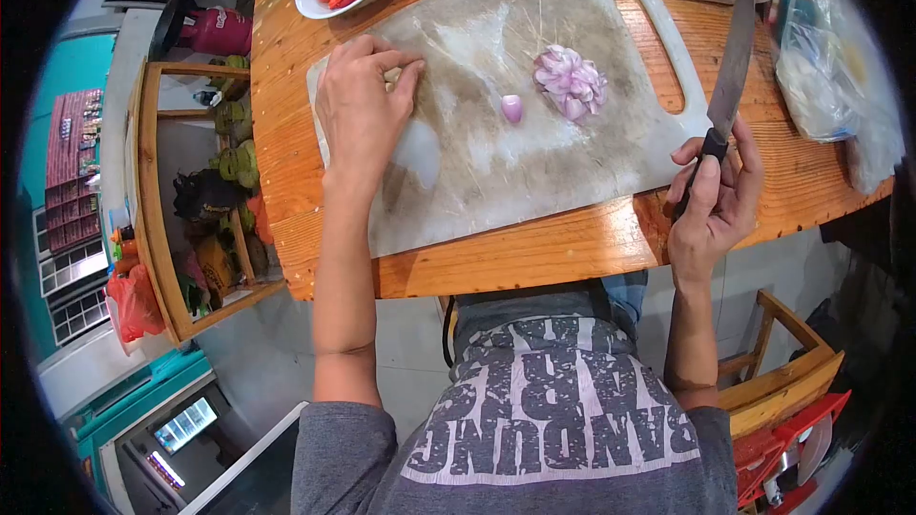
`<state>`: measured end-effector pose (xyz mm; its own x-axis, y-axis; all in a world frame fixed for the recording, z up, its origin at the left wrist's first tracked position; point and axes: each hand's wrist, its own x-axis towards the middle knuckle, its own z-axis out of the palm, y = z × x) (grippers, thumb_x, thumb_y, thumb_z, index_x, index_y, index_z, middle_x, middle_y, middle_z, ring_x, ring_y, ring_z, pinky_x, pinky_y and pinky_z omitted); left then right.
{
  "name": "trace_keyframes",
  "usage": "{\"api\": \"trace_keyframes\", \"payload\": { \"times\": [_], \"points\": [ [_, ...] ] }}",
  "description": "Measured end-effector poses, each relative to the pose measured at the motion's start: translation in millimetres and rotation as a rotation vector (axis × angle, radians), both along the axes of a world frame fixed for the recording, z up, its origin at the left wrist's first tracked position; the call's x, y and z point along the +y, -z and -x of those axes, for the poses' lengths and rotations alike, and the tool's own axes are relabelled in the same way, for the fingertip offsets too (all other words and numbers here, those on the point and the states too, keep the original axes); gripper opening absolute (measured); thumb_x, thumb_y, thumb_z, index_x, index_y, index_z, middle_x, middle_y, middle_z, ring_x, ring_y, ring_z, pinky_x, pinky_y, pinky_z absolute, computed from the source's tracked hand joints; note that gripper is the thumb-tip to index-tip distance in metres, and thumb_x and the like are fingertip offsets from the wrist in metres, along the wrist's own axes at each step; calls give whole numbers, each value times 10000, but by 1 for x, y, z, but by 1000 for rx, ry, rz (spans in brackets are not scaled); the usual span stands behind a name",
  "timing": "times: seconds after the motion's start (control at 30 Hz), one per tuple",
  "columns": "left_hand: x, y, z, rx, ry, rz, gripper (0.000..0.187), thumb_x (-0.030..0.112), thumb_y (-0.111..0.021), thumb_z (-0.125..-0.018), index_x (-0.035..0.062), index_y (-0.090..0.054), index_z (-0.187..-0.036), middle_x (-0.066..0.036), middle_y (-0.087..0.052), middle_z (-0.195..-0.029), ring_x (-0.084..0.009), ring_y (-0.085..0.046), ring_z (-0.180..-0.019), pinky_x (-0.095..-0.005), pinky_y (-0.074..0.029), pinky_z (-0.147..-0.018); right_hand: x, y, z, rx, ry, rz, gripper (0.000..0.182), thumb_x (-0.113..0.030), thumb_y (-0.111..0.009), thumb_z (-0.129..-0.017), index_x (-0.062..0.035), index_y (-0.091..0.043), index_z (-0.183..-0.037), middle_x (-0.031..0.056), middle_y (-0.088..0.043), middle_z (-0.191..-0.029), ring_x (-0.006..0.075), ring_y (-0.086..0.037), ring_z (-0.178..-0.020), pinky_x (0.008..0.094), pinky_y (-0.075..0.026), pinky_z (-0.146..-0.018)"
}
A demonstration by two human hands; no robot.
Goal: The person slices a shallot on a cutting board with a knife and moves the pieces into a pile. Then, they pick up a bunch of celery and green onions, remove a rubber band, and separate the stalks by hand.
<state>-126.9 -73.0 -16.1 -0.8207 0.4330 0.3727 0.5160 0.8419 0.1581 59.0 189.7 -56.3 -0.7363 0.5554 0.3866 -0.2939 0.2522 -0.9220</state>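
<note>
A kitchen knife point(733, 67) with a black handle points upward in my right hand point(714, 193), its fingers wrapped round the handle beyond the board's right edge. My left hand point(367, 100) rests over the left part of the worn white cutting board point(458, 200), thumb and fingers drawn together in a pinch. Something small and pale may be between those fingers, but I cannot make it out. On the board's right half lies a heap of sliced shallots point(570, 83). One peeled shallot piece point(512, 109) sits just left of that heap.
A white bowl point(351, 8) of red chilies and tomatoes stands at the table's back left. Plastic bags point(816, 86) with food lie at the right. A wooden shelf point(153, 210) with produce is left of the wooden table point(534, 272). A wooden chair point(782, 377) stands lower right.
</note>
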Motion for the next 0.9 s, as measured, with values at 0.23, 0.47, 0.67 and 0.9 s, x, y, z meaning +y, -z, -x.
{"api": "trace_keyframes", "payload": {
  "times": [0.23,0.47,0.67,0.9],
  "points": [
    [-1,0,3,-15,9,-6,168,147,-768,-829,101,-807,-986,-96,-716,-974,-300,-643,-959,-390,-496,-872,-5,-4,-1,-1,-15,27,441,-101,-520,-1028,25,-450,-1446,75,-636,-912,21,-478,-649,175,-392,-580],
    [-8,-4,13,-39,-60,-47,171,139,-768,-825,97,-809,-985,-99,-714,-962,-300,-644,-937,-393,-499,-862,-7,-8,-2,-51,-30,40,440,-100,-521,-1029,33,-455,-1443,63,-625,-907,42,-505,-718,194,-410,-627],
    [-4,0,11,28,9,22,125,158,-796,-797,91,-808,-902,-85,-704,-923,-291,-644,-892,-406,-500,-820,-5,-6,-4,-63,-45,47,441,-100,-525,-1030,50,-452,-1438,59,-617,-913,86,-557,-817,225,-456,-743],
    [1,2,15,83,20,22,83,140,-778,-775,64,-755,-797,-83,-670,-871,-280,-616,-906,-409,-455,-790,-6,-9,-8,-69,-75,52,429,-89,-525,-1027,56,-460,-1426,57,-609,-909,97,-570,-846,229,-462,-766]
  ]
}}
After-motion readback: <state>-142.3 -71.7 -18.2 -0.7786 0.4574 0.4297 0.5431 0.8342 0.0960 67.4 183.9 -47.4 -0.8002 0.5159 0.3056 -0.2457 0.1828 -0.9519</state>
